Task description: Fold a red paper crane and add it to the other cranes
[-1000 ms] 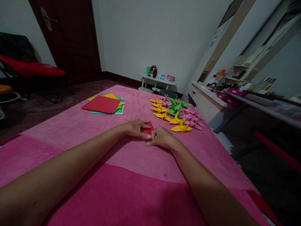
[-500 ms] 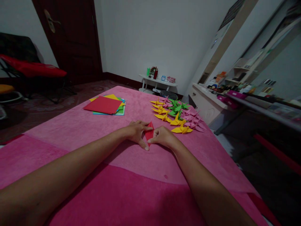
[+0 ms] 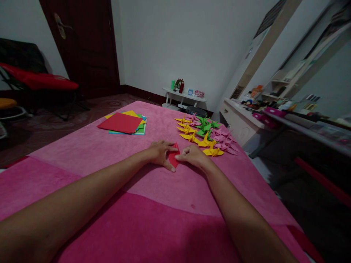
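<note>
A small piece of folded red origami paper, roughly diamond-shaped, lies on the pink cloth between my hands. My left hand rests spread at its left side, index finger near the upper part and thumb by the lower tip, bracing it flat. On the right edge of the paper sits the thumb of my right hand, whose other fingers are curled in. Just beyond that hand stand folded paper cranes in yellow, green and pink.
A stack of coloured paper squares, a red sheet on top, lies at the far left of the cloth-covered surface. Behind it are a low white table and a door. A cluttered dresser stands at the right.
My right thumb has moved up and slightly right along the paper's edge, away from the lower tip. My left hand has barely moved, its thumb slightly higher.
</note>
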{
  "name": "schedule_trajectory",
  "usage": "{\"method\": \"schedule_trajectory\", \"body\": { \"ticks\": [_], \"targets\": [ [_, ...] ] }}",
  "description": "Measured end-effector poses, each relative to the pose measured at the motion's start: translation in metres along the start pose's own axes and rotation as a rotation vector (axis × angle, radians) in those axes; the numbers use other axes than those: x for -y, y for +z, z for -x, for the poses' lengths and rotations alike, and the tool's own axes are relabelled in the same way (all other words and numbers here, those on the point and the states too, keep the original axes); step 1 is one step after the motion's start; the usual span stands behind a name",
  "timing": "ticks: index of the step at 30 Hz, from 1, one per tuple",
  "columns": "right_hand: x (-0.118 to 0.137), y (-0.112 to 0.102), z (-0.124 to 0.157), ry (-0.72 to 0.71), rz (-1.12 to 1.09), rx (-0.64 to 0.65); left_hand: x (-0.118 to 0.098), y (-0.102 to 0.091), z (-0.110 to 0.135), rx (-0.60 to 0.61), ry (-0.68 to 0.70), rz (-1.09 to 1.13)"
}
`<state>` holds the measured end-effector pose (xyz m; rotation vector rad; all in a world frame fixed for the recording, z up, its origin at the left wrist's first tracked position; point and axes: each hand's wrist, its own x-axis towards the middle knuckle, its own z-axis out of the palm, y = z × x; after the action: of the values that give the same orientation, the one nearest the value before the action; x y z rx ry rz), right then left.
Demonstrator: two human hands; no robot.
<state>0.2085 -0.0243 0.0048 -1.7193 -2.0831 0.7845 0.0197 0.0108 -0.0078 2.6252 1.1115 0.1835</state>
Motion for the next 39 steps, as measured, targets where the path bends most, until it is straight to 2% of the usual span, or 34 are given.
{"method": "schedule_trajectory", "body": {
  "ticks": [1, 3, 8, 10, 11, 16, 23, 28, 31, 35, 39],
  "targets": [
    [0.001, 0.003, -0.001, 0.017, 0.068, -0.088, -0.001, -0.001, 0.001, 0.002, 0.014, -0.004],
    [0.007, 0.009, -0.001, 0.021, 0.14, -0.113, -0.001, -0.003, 0.003, 0.016, 0.021, -0.012],
    [0.016, 0.012, 0.007, -0.099, 0.174, 0.18, 0.006, -0.006, 0.002, 0.13, 0.039, -0.015],
    [0.012, 0.009, 0.007, -0.122, 0.114, 0.244, 0.01, -0.007, 0.001, 0.137, 0.055, -0.001],
    [0.008, 0.007, 0.006, -0.117, 0.065, 0.223, 0.012, -0.008, 0.001, 0.135, 0.057, 0.014],
    [-0.009, 0.003, -0.005, -0.046, -0.088, -0.091, 0.018, -0.009, 0.0, 0.114, 0.07, 0.118],
    [-0.007, 0.002, -0.007, 0.122, -0.443, -0.104, 0.017, -0.011, 0.002, 0.112, 0.124, 0.118],
    [-0.011, 0.011, -0.012, 0.116, -0.371, -0.19, 0.021, -0.013, 0.0, 0.123, 0.138, 0.213],
    [-0.014, 0.02, -0.015, 0.114, -0.244, -0.23, 0.026, -0.007, -0.006, 0.079, 0.14, 0.342],
    [-0.016, 0.024, -0.017, 0.108, -0.058, -0.267, 0.028, 0.007, -0.013, -0.051, 0.101, 0.614],
    [-0.016, 0.018, -0.028, 0.09, -0.072, -0.204, 0.024, 0.01, -0.018, -0.233, -0.028, 0.817]
  ]
}}
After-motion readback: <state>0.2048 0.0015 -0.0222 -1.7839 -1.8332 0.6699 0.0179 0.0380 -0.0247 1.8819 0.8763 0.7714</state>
